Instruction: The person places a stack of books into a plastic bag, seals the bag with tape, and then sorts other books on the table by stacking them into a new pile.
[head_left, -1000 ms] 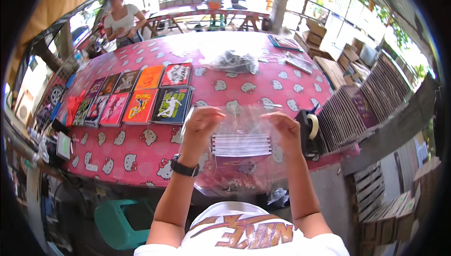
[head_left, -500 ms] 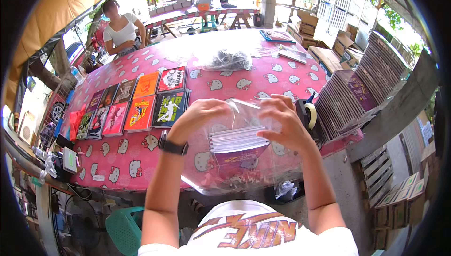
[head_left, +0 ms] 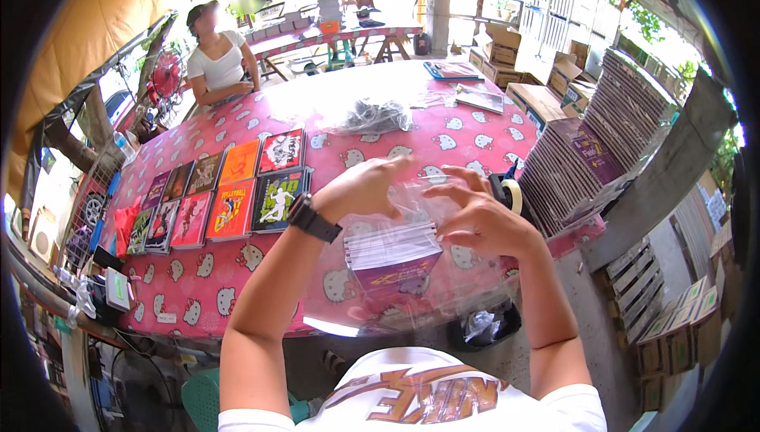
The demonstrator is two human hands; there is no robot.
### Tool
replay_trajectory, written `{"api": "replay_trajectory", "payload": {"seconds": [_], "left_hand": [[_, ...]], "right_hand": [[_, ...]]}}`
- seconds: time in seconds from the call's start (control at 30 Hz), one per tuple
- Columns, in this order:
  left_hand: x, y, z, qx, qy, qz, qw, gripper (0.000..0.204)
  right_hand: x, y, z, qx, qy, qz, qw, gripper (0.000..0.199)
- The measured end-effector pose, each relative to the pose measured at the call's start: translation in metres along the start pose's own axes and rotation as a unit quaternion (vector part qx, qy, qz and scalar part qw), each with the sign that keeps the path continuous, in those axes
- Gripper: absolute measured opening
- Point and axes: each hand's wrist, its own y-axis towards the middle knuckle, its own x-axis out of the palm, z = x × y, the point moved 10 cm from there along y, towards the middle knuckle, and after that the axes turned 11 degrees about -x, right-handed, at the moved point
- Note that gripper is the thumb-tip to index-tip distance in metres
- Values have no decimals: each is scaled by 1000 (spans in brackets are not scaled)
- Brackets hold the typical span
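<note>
A stack of purple-covered notebooks (head_left: 400, 275) stands on the pink table in front of me, their white page edges facing up. A loose clear plastic bag (head_left: 328, 305) surrounds it and spreads over the table edge. My left hand (head_left: 364, 186), with a black watch on the wrist, hovers above the stack's far left side, thumb and fingers apart. To its right my right hand (head_left: 484, 212) is over the bag's upper part, fingers spread and bent. Both hands are close to the film, but its see-through folds hide exactly where they touch it.
Rows of colourful notebooks (head_left: 231, 202) lie at left. A tape dispenser (head_left: 511, 193) and tall notebook piles (head_left: 570, 163) stand at right. Crumpled plastic (head_left: 368, 115) lies farther back. A person in white (head_left: 220, 64) is at the far left edge. Below the table is a black bin (head_left: 484, 327).
My left hand's fingers have moved right and slightly up, closer to my right hand. The bag's raised film has sunk lower over the stack. The view has shifted slightly.
</note>
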Motion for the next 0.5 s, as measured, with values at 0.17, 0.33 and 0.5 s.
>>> {"api": "replay_trajectory", "payload": {"seconds": [0.17, 0.33, 0.5], "left_hand": [[1, -2, -34, -156, 29, -35, 987, 25], [-43, -42, 56, 16, 60, 176, 982, 21], [20, -79, 66, 47, 177, -123, 975, 20]], "right_hand": [[0, -36, 39, 89, 232, 171, 954, 18], [64, -54, 46, 130, 279, 110, 945, 42], [75, -27, 26, 46, 210, 55, 975, 48]]}}
